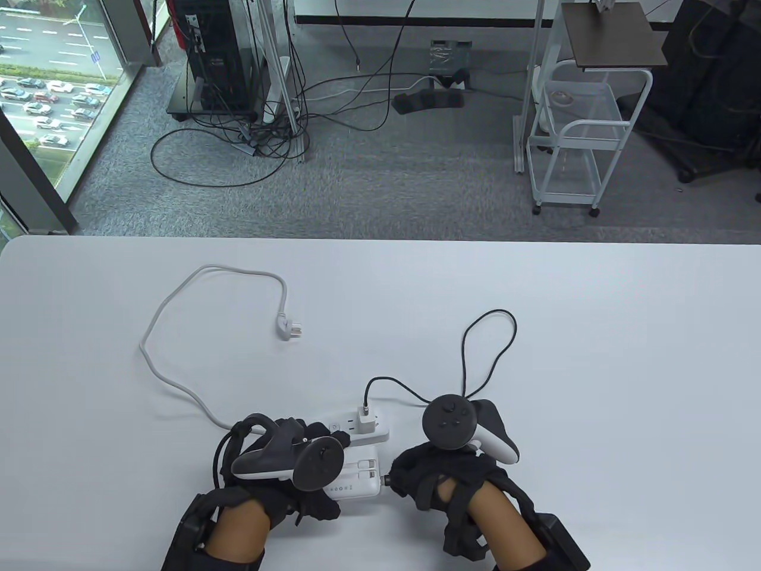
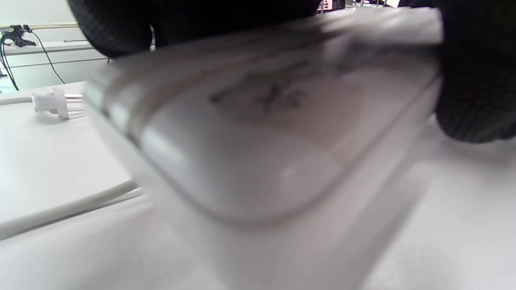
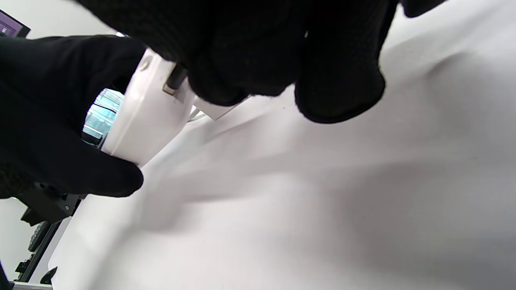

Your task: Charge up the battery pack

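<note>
A white battery pack (image 1: 357, 479) lies on the table near its front edge, next to a white power strip (image 1: 362, 427). My left hand (image 1: 297, 476) grips the pack; it fills the left wrist view (image 2: 262, 153). My right hand (image 1: 416, 476) pinches the black cable's plug (image 1: 385, 477) at the pack's end port; the right wrist view shows the plug (image 3: 175, 78) in the pack's end (image 3: 149, 108). The black cable (image 1: 475, 357) loops back to a white charger (image 1: 367, 419) plugged into the strip.
The strip's white cord (image 1: 178, 333) curls left and back to its loose plug (image 1: 290, 327), lying on the white table (image 1: 594, 357). Beyond the table's far edge are floor cables and a white cart (image 1: 576, 137).
</note>
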Available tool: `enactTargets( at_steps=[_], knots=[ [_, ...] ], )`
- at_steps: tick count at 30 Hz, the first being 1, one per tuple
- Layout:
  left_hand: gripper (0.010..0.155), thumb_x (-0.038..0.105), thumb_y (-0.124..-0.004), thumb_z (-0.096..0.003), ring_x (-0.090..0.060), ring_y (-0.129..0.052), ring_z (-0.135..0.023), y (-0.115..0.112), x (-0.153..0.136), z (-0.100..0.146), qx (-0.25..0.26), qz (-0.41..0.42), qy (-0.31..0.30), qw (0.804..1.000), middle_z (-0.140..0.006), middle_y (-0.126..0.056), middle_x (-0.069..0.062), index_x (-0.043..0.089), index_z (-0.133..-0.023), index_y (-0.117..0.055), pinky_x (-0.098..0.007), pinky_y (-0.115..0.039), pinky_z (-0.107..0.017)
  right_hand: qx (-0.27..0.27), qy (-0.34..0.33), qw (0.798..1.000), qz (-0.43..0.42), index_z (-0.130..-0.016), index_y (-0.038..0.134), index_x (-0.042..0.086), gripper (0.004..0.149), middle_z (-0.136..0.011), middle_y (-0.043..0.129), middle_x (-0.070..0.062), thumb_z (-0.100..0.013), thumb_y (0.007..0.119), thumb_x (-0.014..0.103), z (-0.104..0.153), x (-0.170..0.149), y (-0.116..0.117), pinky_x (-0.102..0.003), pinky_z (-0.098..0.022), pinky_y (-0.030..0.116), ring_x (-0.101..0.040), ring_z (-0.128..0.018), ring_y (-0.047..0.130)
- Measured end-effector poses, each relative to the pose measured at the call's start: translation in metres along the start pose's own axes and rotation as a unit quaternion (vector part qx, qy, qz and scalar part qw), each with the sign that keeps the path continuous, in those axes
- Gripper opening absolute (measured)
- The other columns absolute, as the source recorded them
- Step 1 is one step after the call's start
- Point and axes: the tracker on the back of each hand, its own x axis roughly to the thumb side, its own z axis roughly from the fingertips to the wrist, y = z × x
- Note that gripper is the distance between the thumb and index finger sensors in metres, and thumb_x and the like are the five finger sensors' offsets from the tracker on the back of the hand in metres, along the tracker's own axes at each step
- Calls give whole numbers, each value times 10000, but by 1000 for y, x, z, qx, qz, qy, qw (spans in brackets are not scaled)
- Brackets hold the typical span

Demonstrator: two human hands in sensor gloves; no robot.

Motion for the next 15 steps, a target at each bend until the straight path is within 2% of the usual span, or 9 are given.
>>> enactTargets(
  at_steps=[6,10,12,15],
  knots=[
    [1022,823,-892,-255,-239,-957,-716,7,3,3,30,-13,-4,999,-924,-861,-28,203,-1049,-717,-497,-802,-619,-6,-3,1000,-22,-715,907,88,388,-477,985,-95,-448,723,301,3,3,0,-763,-611,536,-354,-575,980],
    [1023,816,-896,-256,-239,-959,-715,8,2,5,22,-8,-1,1000,-919,-862,-28,202,-1054,-713,-497,-801,-620,-13,-6,1000,-15,-728,898,89,391,-490,985,-95,-451,722,301,4,8,1,-754,-612,548,-353,-585,979],
    [1025,817,-891,-262,-241,-954,-719,6,1,4,16,2,2,1000,-920,-857,-32,200,-1060,-705,-499,-795,-624,-21,-7,1000,-12,-749,886,100,388,-521,982,-104,-460,726,302,5,7,1,-755,-613,539,-370,-602,972],
    [1027,822,-875,-276,-235,-950,-724,3,1,1,-4,16,8,1000,-926,-849,-32,194,-1068,-692,-494,-793,-628,-37,-6,999,10,-812,845,145,400,-646,967,-129,-476,739,335,8,5,-4,-763,-618,516,-423,-667,942]
  ],
)
